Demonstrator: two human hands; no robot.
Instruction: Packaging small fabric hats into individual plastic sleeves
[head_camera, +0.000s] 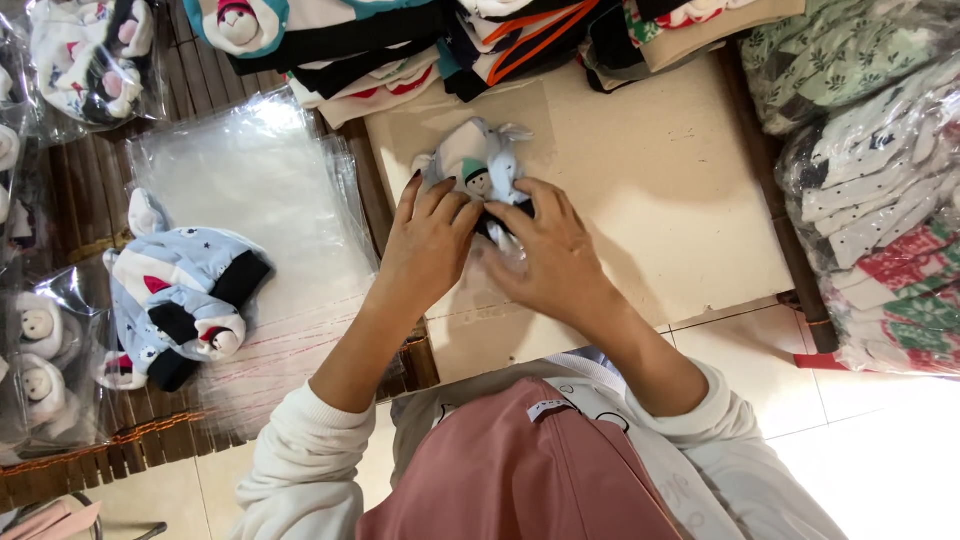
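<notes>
A small grey and white folded garment (478, 160) with a cartoon figure on it lies on a beige board (660, 170). It looks partly slid into a clear plastic bag (505, 245) under my hands. My left hand (430, 240) presses on its near left side. My right hand (550, 250) grips its near right edge together with the bag. The garment's near half is hidden by my fingers.
A stack of clear plastic bags (270, 190) lies left of the board on a bamboo mat. A light blue folded garment (180, 300) rests on it. Bagged garments (45, 350) lie far left. Folded clothes (450, 40) pile at the back, bagged bundles (880, 200) at right.
</notes>
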